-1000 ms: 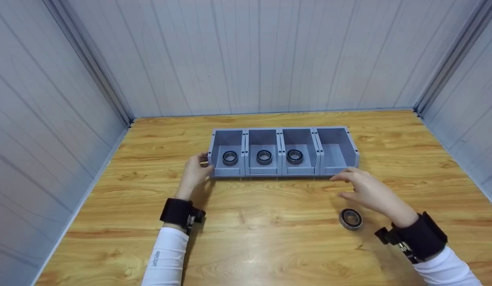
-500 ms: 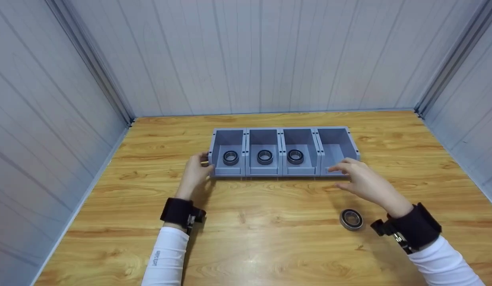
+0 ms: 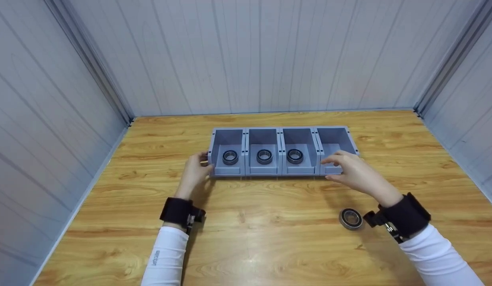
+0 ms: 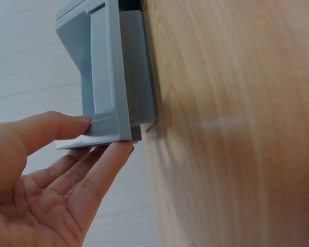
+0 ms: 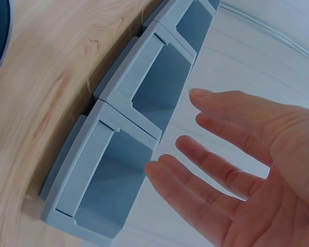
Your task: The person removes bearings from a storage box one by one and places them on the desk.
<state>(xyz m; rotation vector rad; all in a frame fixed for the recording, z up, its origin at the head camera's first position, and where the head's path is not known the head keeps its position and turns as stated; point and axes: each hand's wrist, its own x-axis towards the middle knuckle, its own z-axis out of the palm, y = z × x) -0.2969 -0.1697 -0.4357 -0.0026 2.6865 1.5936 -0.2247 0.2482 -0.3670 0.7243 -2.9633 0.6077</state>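
My left hand [image 3: 196,171] pinches the bin row [image 3: 281,152] at its nine o'clock corner to steady it; my right hand [image 3: 355,172], fingers spread, hovers by the empty three o'clock bin.

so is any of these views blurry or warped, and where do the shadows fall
Head view: sharp, wide-angle bend in the wall lines, soft shadows on the table beside each arm. Left wrist view: left hand slightly soft up close, a pale glare streak on the wood. Right wrist view: right hand soft, the bins curve, wood smeared.
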